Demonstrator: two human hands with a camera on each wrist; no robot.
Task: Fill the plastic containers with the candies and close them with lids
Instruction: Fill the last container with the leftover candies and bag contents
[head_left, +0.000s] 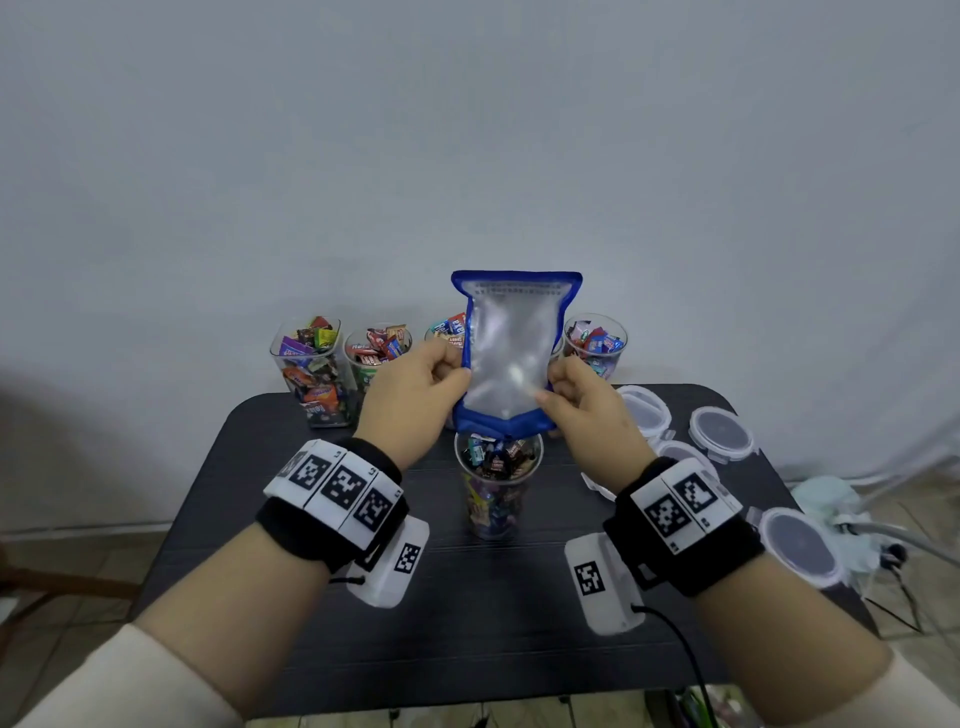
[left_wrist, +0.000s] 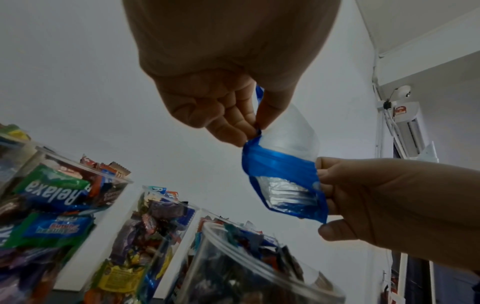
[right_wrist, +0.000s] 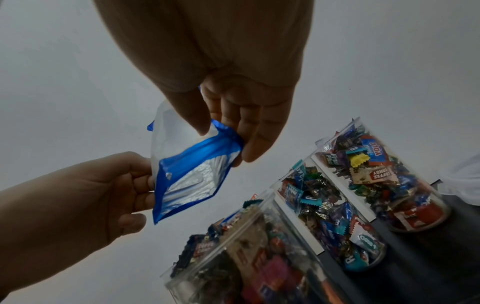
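I pinch the bag (head_left: 511, 353) by its side edges with my left hand (head_left: 415, 400) and right hand (head_left: 587, 410), upended over the full cup (head_left: 497, 486) on the desk (head_left: 467, 623); it looks empty, light, limp and slick, best held at the stiffer blue seams.

Head cam looks down over counter (head_left: 332, 613); wrist cams close, angled upward; all share pouch (head_left: 511, 353), probably same jars.

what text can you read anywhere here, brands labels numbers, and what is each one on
"Relaxa": green and blue candy wrapper, upside down, in a clear container.
"YOLO": blue and red candy wrapper, in the far container.
"COFFEE CANDY": cream wrapper, upside down, same container.
Blue-edged pouch: no print readable.
Other wrappers: too blurred.
Wristbands: square code markers only.
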